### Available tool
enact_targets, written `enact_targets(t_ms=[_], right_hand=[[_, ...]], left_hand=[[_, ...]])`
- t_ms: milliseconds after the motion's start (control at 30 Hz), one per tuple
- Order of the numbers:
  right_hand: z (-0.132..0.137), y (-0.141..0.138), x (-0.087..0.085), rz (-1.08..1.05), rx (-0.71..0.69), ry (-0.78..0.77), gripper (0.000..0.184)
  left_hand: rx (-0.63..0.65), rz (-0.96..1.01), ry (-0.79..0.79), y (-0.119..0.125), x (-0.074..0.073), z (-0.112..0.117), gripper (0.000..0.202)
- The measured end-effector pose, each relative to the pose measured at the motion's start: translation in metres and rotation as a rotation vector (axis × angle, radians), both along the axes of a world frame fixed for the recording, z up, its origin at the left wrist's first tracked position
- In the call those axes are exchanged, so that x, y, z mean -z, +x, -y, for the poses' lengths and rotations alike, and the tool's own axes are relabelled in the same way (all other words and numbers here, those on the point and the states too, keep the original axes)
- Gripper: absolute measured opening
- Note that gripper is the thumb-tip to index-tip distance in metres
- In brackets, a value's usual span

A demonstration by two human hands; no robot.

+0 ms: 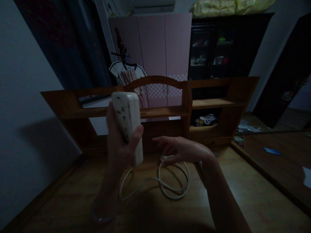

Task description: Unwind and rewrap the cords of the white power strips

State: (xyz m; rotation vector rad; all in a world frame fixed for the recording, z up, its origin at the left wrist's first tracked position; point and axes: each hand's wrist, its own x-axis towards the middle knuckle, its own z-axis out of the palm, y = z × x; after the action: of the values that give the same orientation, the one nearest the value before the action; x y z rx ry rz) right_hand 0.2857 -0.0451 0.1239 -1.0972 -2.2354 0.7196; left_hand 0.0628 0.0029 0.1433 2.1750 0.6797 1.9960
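Note:
My left hand (119, 145) grips a white power strip (134, 119) and holds it up, tilted, with its socket face turned to the left. From the strip's lower end a pale cable (145, 181) runs down and lies in loose loops on the wooden surface (206, 210). Over these loops hovers my right hand (179, 149), its index finger stretched out and the thumb apart from it. Near that thumb the cable's end (164, 158), apparently the plug, is partly hidden by the hand.
Behind my hands stands a low wooden shelf unit (165, 112) with a plastic bag (209, 119) in its right compartment. Farther back are a pink wardrobe (153, 42), hanging clothes (128, 72) and a dark cabinet (225, 42). A wooden edge (267, 181) runs along the right.

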Motion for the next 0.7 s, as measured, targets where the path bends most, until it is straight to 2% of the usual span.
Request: enact_targets(t_ms=[67,100,233,333,433,567,700], right_hand=[[0.004,-0.015,-0.005,-0.084,-0.083,0.038,0.083],[0.005,-0.021,-0.006,-0.118,-0.114,0.046,0.079],[0.000,-0.029,-0.002,-0.204,-0.155,0.004,0.038],[-0.010,-0.026,0.006,-0.248,-0.135,-0.003,0.025],[-0.017,-0.025,0.010,-0.289,-0.139,-0.022,0.030],[-0.023,-0.025,0.011,-0.327,-0.112,0.008,0.054],[-0.027,-0.024,0.015,-0.255,-0.060,0.052,0.041]], left_hand=[[0.004,-0.084,-0.017,0.014,0.001,0.006,0.074],[0.019,-0.124,-0.035,0.020,0.003,0.008,0.075],[0.085,-0.254,-0.111,0.039,0.013,0.013,0.085],[0.087,-0.291,-0.133,0.046,0.019,0.016,0.088],[0.120,-0.300,-0.180,0.049,0.021,0.015,0.091],[0.208,-0.282,-0.241,0.049,0.024,0.012,0.090],[0.269,-0.273,-0.250,0.049,0.025,0.009,0.092]])
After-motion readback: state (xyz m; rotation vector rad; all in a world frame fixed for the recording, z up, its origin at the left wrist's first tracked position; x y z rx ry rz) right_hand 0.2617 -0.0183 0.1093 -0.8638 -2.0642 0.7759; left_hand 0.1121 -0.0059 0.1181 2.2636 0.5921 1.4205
